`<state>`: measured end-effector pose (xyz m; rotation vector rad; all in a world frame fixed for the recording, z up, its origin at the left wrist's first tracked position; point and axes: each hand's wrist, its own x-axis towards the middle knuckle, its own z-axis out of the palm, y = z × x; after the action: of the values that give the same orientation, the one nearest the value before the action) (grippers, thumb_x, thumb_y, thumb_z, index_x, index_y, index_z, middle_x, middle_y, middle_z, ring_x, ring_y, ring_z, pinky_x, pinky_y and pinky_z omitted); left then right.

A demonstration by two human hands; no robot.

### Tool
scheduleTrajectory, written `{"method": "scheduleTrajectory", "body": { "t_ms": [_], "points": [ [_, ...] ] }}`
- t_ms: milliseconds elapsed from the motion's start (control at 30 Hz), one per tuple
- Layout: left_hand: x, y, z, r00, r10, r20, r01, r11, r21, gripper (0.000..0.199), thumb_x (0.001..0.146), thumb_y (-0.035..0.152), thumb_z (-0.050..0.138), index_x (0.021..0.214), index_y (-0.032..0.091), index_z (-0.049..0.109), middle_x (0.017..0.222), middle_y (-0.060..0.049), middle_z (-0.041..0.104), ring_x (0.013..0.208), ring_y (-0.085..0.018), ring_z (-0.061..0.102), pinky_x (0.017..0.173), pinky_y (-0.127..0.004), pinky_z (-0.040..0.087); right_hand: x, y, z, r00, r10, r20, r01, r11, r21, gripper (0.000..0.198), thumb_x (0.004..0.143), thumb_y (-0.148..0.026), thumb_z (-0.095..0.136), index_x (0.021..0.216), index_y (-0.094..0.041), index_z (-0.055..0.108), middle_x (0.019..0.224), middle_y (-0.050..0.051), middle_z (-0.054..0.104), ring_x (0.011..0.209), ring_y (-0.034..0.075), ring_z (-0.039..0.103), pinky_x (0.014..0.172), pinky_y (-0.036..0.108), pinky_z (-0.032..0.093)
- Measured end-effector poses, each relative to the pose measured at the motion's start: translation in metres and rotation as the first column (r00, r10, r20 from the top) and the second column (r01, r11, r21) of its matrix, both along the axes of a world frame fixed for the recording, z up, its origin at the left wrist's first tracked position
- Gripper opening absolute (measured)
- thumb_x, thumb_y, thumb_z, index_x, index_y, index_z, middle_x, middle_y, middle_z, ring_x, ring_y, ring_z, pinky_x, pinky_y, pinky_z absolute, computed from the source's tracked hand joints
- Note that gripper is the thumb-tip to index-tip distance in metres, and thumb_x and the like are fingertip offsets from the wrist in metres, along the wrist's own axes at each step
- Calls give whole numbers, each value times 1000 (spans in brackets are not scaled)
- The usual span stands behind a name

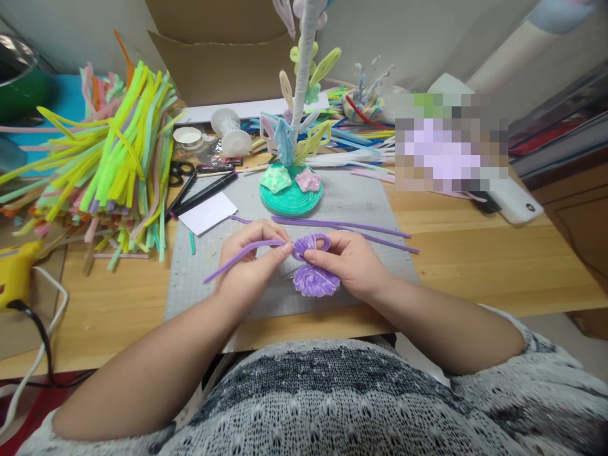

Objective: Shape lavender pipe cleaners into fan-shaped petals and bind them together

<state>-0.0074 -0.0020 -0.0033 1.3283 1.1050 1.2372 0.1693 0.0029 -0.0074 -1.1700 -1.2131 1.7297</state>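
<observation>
My left hand [254, 256] pinches a purple pipe cleaner [237, 258], whose loose end sticks out to the left over my wrist. In my right hand [349, 259], thumb and fingers grip a purple pipe-cleaner shape [317, 280], with a fan-like scalloped lower part and a smaller coiled upper part. The strand runs from the left fingertips to that upper part, where a loop shows by the right fingers. Beyond my hands, several straight purple pipe cleaners [342, 223] lie on the grey cutting mat [199, 285]. Part of the shape is hidden behind my right thumb.
A pipe-cleaner decoration on a round green base [291, 201] stands behind my hands. Left are a big pipe-cleaner bundle [128, 139], a white card [208, 213], black pens [204, 193], scissors [180, 172] and a yellow glue gun [16, 272]. A white tool [515, 202] lies right, beside a blurred patch.
</observation>
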Motion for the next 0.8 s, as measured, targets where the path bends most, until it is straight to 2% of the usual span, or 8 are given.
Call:
{"method": "scheduleTrajectory", "body": {
  "t_ms": [200,267,333,367,433,567,667,800],
  "points": [
    [1,4,-2,973,-47,226,97,971,-219,14,65,18,78,61,18,64,71,1,65,70,-13,58,69,-27,46,0,-1,-1,1000,14,-2,-14,1000,16,27,67,-36,76,64,-16,59,58,-5,50,52,6,43,48,21,36],
    [1,7,-4,940,-52,336,178,918,-355,14,64,19,77,60,18,64,67,0,64,66,-13,58,66,-27,46,-1,-1,-2,1000,18,-16,-18,1000,15,25,67,-35,76,66,-15,61,59,-4,53,53,6,45,49,21,38],
    [2,8,-6,896,-59,440,285,837,-467,13,63,22,78,63,17,65,65,-1,64,62,-13,59,64,-28,48,-2,-1,-3,999,20,-41,-20,1000,-1,26,65,-37,78,68,-15,63,61,-3,57,55,7,48,52,22,41],
    [3,9,-6,878,-66,474,329,804,-496,14,64,24,78,65,16,66,65,-2,65,61,-13,59,63,-28,49,-2,-1,-4,998,13,-54,-14,1000,-14,27,65,-37,78,69,-15,64,63,-2,60,56,8,50,54,23,43],
    [3,10,-7,866,-89,492,369,777,-510,15,66,27,79,69,16,68,66,-2,66,60,-12,61,64,-27,51,-3,-1,-5,997,-19,-70,16,999,-36,29,63,-39,80,69,-16,65,65,-1,63,59,9,54,57,24,46],
    [4,9,-5,924,-115,364,292,828,-479,22,63,29,83,65,15,67,61,-1,65,57,-11,60,61,-25,51,-3,-2,-6,996,-57,-75,56,998,-23,27,65,-39,80,68,-16,64,66,-1,64,61,10,57,59,24,48],
    [4,8,-5,948,-93,305,227,869,-439,25,61,31,84,62,14,66,58,-1,65,55,-11,59,60,-25,52,-3,-2,-5,993,-54,-104,54,999,-6,23,68,-36,78,75,-16,68,70,0,67,63,10,59,62,24,49],
    [5,8,-4,957,-98,275,208,889,-409,25,60,30,85,64,14,67,57,-1,65,54,-10,60,59,-23,52,-3,-2,-6,987,-34,-155,35,999,4,21,70,-34,77,82,-17,71,74,1,70,67,11,62,66,25,51]
  ]
}}
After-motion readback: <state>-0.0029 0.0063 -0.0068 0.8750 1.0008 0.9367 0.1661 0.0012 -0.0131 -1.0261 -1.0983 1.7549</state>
